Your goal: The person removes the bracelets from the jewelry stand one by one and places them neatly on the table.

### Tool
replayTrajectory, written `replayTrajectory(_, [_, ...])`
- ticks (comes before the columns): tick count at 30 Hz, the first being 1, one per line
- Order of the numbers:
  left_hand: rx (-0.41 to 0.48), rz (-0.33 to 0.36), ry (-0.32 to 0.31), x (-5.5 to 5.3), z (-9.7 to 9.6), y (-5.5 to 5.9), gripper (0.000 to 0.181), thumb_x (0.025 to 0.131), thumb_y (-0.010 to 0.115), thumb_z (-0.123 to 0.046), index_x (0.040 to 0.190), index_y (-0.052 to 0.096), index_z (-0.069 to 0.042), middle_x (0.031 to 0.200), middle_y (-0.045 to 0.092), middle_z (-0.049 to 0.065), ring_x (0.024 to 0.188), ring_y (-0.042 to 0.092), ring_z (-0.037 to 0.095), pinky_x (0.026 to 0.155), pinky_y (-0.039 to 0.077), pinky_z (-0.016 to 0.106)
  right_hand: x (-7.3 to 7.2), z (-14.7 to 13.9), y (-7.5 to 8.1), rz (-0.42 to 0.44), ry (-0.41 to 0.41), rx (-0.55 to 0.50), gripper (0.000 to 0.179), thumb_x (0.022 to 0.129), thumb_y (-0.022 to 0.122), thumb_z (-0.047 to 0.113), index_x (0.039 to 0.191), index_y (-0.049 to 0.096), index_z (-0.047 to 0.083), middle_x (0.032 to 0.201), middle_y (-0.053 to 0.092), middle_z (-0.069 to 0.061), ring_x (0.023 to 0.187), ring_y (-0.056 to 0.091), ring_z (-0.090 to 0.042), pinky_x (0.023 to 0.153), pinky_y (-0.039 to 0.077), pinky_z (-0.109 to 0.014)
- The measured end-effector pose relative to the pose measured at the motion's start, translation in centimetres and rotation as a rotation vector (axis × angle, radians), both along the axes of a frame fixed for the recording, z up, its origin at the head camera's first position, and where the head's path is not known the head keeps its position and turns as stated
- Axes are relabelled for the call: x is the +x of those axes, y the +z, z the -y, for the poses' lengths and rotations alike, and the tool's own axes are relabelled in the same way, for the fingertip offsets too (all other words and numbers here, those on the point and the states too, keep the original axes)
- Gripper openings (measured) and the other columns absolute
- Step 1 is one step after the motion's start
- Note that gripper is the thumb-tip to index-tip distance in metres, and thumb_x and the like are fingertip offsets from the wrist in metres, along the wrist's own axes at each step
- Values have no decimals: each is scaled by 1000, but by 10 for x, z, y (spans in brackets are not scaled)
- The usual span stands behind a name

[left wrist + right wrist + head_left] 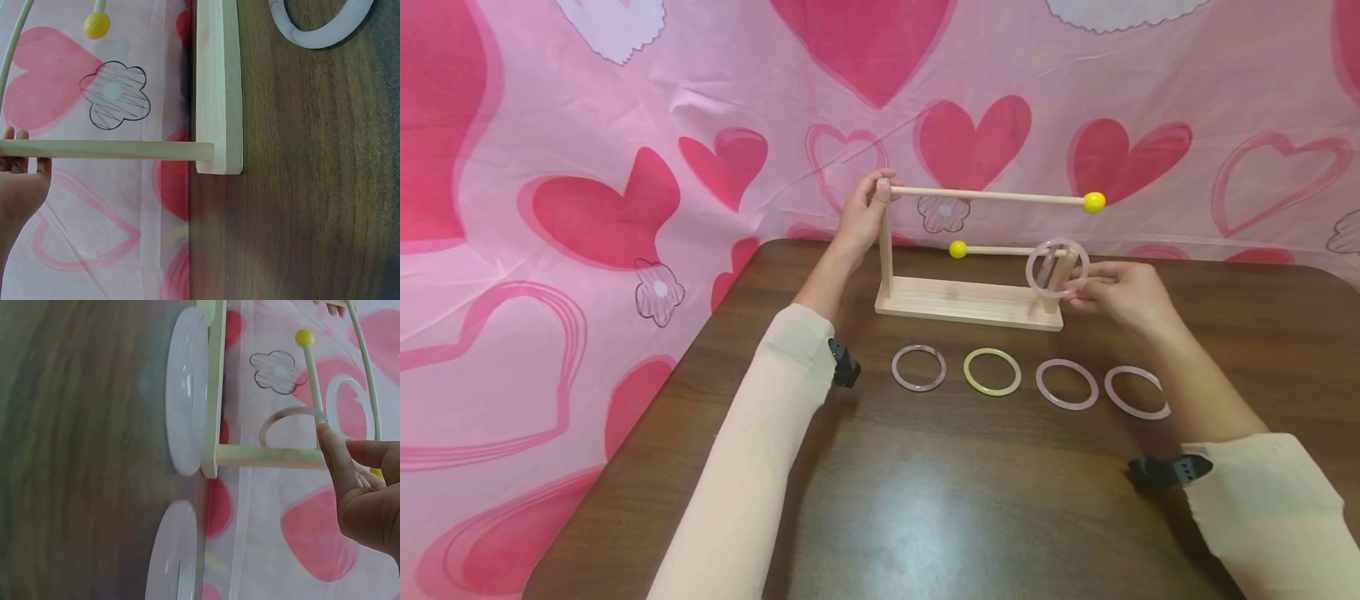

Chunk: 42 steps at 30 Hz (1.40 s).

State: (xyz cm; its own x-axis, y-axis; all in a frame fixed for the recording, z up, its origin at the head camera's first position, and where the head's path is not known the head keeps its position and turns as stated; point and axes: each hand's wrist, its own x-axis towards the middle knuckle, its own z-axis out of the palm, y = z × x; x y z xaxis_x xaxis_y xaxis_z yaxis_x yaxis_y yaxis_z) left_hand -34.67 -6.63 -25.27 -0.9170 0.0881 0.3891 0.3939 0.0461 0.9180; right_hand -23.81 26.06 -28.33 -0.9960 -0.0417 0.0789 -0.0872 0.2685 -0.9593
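Note:
A light wooden stand [966, 302] has two posts, each with a horizontal rod tipped by a yellow ball. My left hand [862, 215] grips the top of its taller left post [886, 250], where the upper rod [992, 196] begins. With fingertips and thumb, my right hand [1123, 292] pinches a translucent pale pink ring [1031, 268] by its lower right edge. That ring overlaps the shorter right post and the root of the lower rod [1000, 250]. Another ring [290, 412] hangs on the lower rod, partly hidden by the post in the right wrist view.
In front of the stand several rings lie in a row on the brown table [925, 517]: a lilac ring [894, 367], a yellow-green ring [966, 372] and pale pink ones, the last partly covered by my right forearm. A pink heart-print cloth [730, 75] hangs behind.

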Motion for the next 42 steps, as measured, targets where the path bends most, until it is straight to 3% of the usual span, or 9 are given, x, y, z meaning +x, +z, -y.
replayTrajectory(15, [8,3,-8,-2,0,0,34,97,43,-21,127,48,-4,124,55,12,112,54,21,96,36,26,1,-22,-1,82,54,66,45,93,54,4,123,35,-24,80,67,6,75,66,-7,71,52,-24])
replayTrajectory(25, [19,7,-8,-1,0,0,35,97,44,-21,127,48,-4,124,55,12,112,54,21,96,35,26,0,-34,1,108,69,106,31,91,52,0,115,43,-19,76,68,3,71,65,-6,69,53,-27])
replayTrajectory(33, [8,7,-1,0,0,0,35,97,43,-21,128,48,-5,123,56,11,111,54,20,95,36,27,3,-44,-3,163,87,164,45,93,49,1,126,32,-24,77,68,5,73,65,-3,73,52,-28])
replayTrajectory(42, [14,19,-3,-1,0,0,35,97,43,-22,128,48,-5,124,55,10,112,54,20,96,36,27,8,-60,-7,182,106,250,45,92,50,0,125,33,-25,83,68,2,76,65,-6,73,52,-29])
